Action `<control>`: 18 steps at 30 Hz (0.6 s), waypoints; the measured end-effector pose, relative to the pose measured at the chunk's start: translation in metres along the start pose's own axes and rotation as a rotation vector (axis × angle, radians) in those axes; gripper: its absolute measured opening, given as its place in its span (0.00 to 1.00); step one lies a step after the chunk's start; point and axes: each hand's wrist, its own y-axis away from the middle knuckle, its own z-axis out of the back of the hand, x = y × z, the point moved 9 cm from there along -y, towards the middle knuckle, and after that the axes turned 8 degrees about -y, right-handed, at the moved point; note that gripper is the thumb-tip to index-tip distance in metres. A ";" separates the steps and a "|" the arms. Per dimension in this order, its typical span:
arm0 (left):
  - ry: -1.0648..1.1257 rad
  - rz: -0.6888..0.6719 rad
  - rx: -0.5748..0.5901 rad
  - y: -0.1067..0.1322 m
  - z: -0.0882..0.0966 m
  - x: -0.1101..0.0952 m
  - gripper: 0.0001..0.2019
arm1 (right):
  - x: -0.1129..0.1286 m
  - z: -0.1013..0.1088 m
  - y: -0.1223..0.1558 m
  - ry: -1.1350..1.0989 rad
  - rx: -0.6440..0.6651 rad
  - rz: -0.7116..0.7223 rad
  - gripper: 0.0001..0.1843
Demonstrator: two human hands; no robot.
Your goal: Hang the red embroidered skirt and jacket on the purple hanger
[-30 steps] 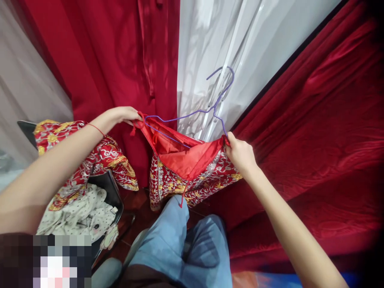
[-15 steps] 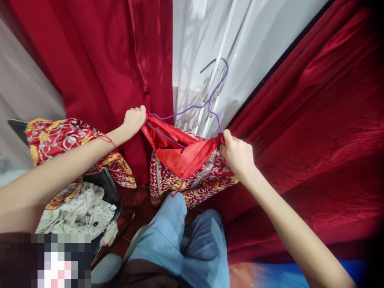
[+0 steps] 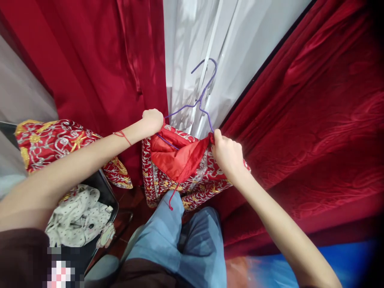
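Observation:
A red garment [image 3: 180, 168] with gold and silver embroidery and a plain red lining hangs between my hands over my knees. A purple wire hanger [image 3: 199, 100] sits in its top opening, hook pointing up. My left hand [image 3: 153, 120] is closed on the garment's left top edge at the hanger's left end. My right hand [image 3: 226, 154] pinches the right top edge at the hanger's right end. A red cord dangles from the lining above my blue trousers.
A second embroidered red garment [image 3: 54, 142] lies over a dark chair [image 3: 103, 186] on the left, with a white spotted cloth [image 3: 78, 216] on its seat. Red curtains [image 3: 99, 56] and white sheer fabric [image 3: 210, 36] hang behind; red velvet [image 3: 315, 132] fills the right.
My left hand moved right, toward my right hand, and closed into a fist on the garment's edge. The opening narrowed and the hanger shifted left.

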 end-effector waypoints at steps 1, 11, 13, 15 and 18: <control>-0.065 0.005 0.002 0.004 0.003 -0.002 0.06 | 0.000 0.001 0.001 -0.001 -0.008 -0.004 0.16; 0.431 -0.128 0.146 0.022 0.022 0.041 0.13 | -0.028 0.003 -0.002 -0.159 -0.179 0.016 0.12; 0.293 -0.344 0.022 0.017 0.045 0.037 0.11 | -0.037 0.001 -0.005 -0.323 -0.235 0.051 0.12; 0.283 -0.482 0.087 0.010 0.048 0.034 0.11 | -0.045 -0.002 -0.007 -0.490 -0.282 0.071 0.15; 0.422 -0.383 0.468 -0.009 0.020 0.046 0.12 | -0.054 -0.005 -0.004 -0.660 -0.369 0.058 0.19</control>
